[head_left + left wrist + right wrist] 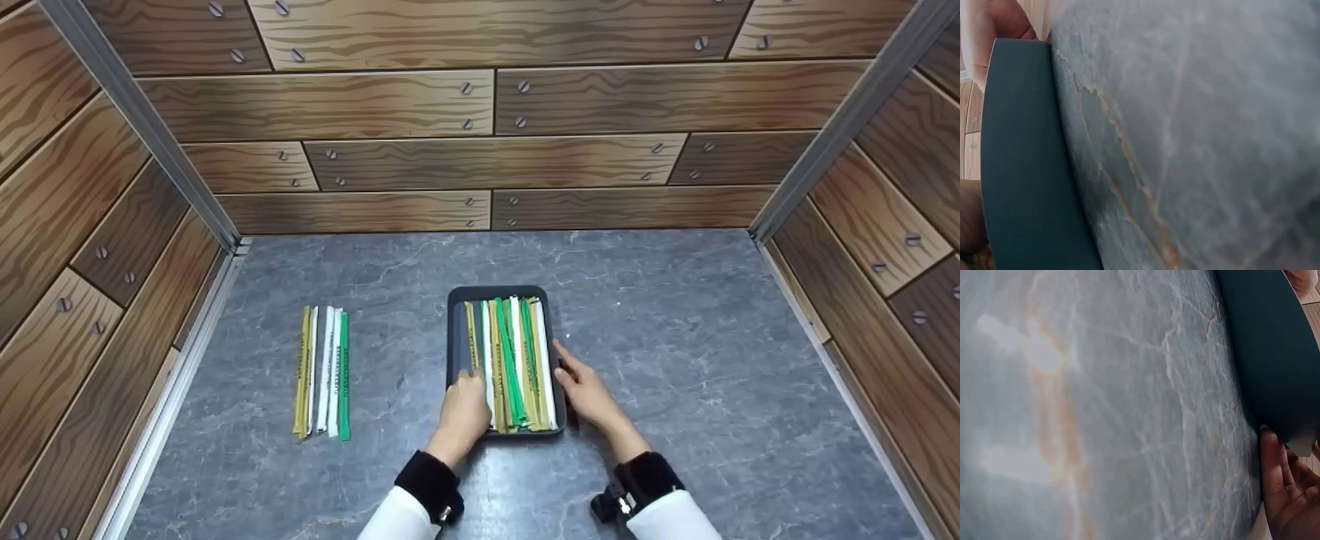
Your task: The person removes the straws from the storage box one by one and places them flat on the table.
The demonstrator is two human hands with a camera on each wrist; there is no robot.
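Nearest: white sleeves (pixel 401 516) and black wrist bands (pixel 427 480) reaching in over the near side of the table (pixel 675 337). Left hand (pixel 463 411) is over the tray's near-left corner, fingers curled, seemingly pinching the near part of the leftmost gold stick (pixel 471 334) — the knuckles cover the actual contact. Right hand (pixel 589 394) is unfurled, holding nothing, fingers against the tray's right wall; the right wrist view shows a fingertip at the tray's near-right corner. Dark tray (pixel 459 330) sits flat mid-table, between the left and right edges. In it, a bundle of wrapped sticks (pixel 508 360), gold, white and green, lies lengthwise toward the right wall, one green crossing at a slant; a bare strip runs along the left wall. Off toward the table's left edge, well apart from the tray, a loose row of sticks (pixel 326 375) — gold at left, whites between, green at right. Far edge meets a wood-print wall (pixel 397 165). Step looks like settling a stick into the tray while the other hand steadies it; next move likely calls for laying gold straight in the left gap, then letting go without dragging its neighbours.
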